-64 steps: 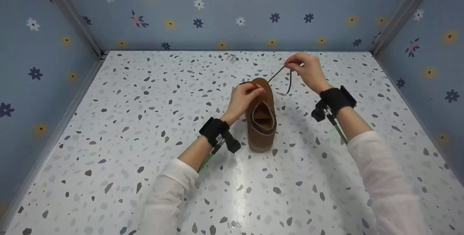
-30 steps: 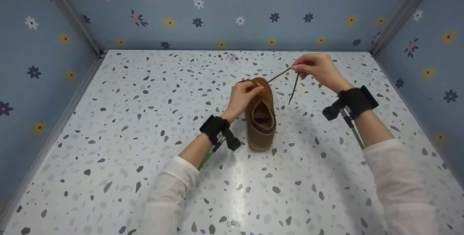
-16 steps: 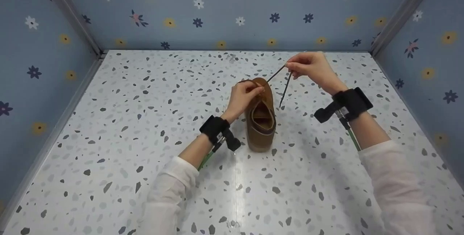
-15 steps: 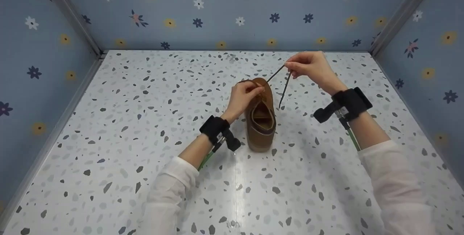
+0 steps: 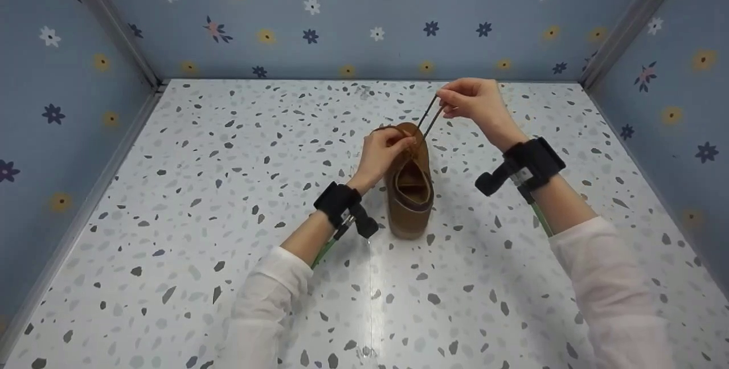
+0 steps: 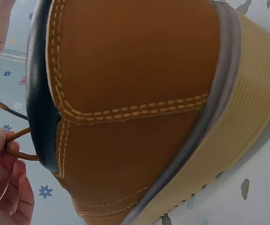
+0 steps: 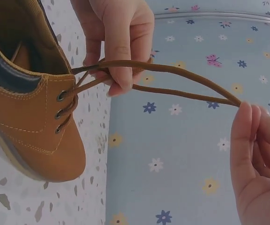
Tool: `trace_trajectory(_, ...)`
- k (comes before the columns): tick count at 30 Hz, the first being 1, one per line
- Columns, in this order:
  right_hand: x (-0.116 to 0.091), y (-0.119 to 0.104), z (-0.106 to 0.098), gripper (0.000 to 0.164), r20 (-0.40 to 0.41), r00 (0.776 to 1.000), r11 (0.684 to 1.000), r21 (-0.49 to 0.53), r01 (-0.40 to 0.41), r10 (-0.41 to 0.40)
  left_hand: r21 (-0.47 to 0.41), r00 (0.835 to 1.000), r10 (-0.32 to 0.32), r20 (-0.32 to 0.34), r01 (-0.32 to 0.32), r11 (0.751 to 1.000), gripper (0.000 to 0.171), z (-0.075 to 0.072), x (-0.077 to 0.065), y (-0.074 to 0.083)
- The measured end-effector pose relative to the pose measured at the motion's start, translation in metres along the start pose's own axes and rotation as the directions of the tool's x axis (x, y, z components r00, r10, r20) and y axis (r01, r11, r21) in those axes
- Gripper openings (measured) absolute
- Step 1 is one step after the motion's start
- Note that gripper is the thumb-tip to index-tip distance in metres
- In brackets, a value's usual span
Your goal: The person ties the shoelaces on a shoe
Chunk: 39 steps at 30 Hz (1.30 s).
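Observation:
A brown leather lace-up shoe [image 5: 411,224] with a dark padded collar stands on the speckled tabletop, toe pointing away. Its ribbed pale sole [image 6: 254,89] shows in the left wrist view. Just over the shoe's front, the left hand [image 5: 380,152] pinches the lace close to the eyelets. The right hand [image 5: 472,101] is higher, to the right and beyond the toe, pinching the brown shoelace [image 7: 181,72] between thumb and fingers. From there the lace doubles back in two strands toward the left hand. Its dark tip lies beside the shoe opening in the right wrist view.
Blue floral panels [image 5: 364,10] enclose the back and both sides of the white speckled tabletop [image 5: 199,187]. Each wrist wears a black strap [image 5: 535,161] with a small camera mount and a green cable.
The right hand first drew the lace out to the right, then came back left toward the shoe. The hanging lace end swung over to the shoe, making a narrow loop. The left hand stayed put.

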State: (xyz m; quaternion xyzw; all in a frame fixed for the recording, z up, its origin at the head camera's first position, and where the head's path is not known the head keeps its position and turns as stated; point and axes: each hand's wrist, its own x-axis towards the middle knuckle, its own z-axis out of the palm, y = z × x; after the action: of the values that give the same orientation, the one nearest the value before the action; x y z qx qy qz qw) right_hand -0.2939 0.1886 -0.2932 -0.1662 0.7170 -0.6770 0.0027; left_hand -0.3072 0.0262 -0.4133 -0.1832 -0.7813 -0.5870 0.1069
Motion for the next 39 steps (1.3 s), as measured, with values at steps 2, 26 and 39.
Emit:
trace_trajectory(2, 0.0, 0.002, 0.002, 0.023, -0.017, 1.0, 1.0, 0.008, 0.02, -0.02, 0.008, 1.0, 0.008, 0.007, -0.008, 1.0, 0.017, -0.006, -0.005, 0.017)
trace_trajectory(26, -0.02, 0.003, 0.017, 0.013, 0.036, 0.971, 0.971, -0.036, 0.238, -0.237, -0.012, 1.0, 0.025, -0.005, -0.025, 1.0, 0.017, -0.005, -0.007, 0.01)
trace_trajectory(39, -0.035, 0.025, 0.004, 0.012, 0.019, 0.945, 0.933, -0.158, 0.324, -0.326, 0.011, 0.997, 0.041, -0.068, -0.041, 0.999, 0.022, 0.012, 0.006, -0.033)
